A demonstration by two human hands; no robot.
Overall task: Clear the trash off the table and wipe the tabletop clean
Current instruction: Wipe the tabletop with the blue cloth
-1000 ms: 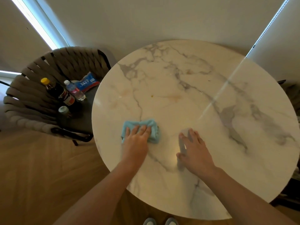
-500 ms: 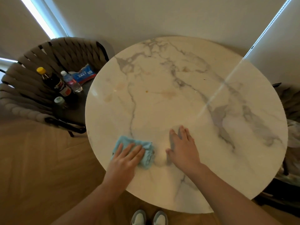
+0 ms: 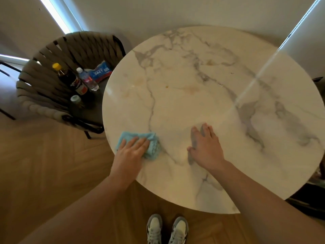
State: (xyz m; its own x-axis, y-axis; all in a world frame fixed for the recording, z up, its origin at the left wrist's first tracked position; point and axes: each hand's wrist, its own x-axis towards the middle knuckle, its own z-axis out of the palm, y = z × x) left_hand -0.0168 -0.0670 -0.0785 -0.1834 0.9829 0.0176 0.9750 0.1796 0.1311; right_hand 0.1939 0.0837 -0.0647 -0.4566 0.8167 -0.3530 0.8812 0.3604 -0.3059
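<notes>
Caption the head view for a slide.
Left hand presses a blue cloth on the marble table; right hand rests flat.

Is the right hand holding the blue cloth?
No, the right hand lies flat and bare on the table; the left hand presses the blue cloth.

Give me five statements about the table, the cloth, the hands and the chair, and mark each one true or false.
1. The left hand presses flat on the blue cloth. True.
2. The right hand holds a spray bottle. False: it lies flat and empty on the marble table.
3. Bottles stand on the woven chair. True: a dark bottle and a clear one.
4. The cloth lies at the table's far edge. False: near edge, left side.
5. The tabletop is spotless. False: a small yellow crumb remains.
</notes>
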